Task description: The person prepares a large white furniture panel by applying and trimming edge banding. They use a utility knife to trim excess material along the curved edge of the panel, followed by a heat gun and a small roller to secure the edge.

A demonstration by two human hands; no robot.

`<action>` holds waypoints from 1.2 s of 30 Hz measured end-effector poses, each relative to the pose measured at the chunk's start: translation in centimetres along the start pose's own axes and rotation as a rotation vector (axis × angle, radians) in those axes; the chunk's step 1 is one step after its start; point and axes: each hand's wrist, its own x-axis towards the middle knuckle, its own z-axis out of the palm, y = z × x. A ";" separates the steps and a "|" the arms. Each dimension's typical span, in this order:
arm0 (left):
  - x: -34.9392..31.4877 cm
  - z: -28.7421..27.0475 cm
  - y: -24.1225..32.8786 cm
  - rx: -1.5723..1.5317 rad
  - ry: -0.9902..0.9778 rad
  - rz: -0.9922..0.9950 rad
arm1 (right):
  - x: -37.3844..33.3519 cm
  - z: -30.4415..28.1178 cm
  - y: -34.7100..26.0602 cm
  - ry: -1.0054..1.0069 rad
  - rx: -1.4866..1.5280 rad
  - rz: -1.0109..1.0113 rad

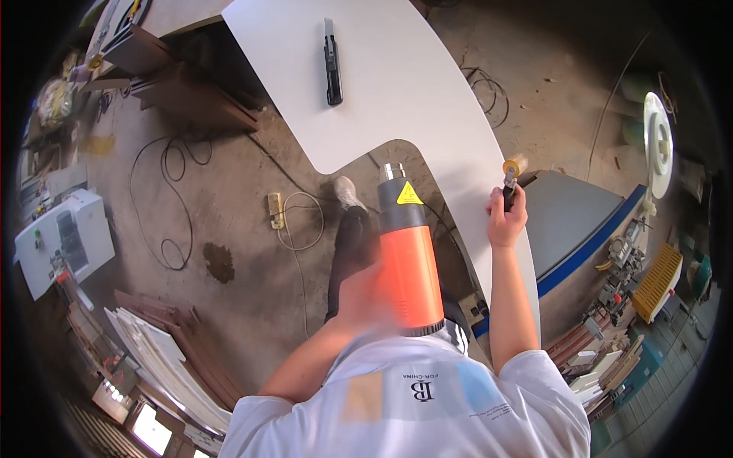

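An orange heat gun (412, 267) with a dark front and a metal nozzle rises in front of my body, nozzle pointing away from me. My left hand (366, 294) is smeared by motion against its left side and holds it; the grip itself is hidden. Over the right edge of the curved white panel (397, 91), my right hand (506, 217) is closed around the dark handle of a small hand roller (511, 169) with a yellowish wheel. A black utility knife (332, 65), blade out, lies on the far part of the panel.
Brown boards (191, 95) stand under the panel's left side. A yellowish power strip (276, 211) and loose cables lie on the floor. At the right are a grey, blue-edged surface (573, 221) and a white fan (658, 145). Stacked panels (168, 343) lean at the lower left.
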 end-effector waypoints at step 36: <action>2.6 1.0 -1.5 -0.340 0.024 -0.243 | -0.4 0.0 0.3 0.073 0.033 -0.052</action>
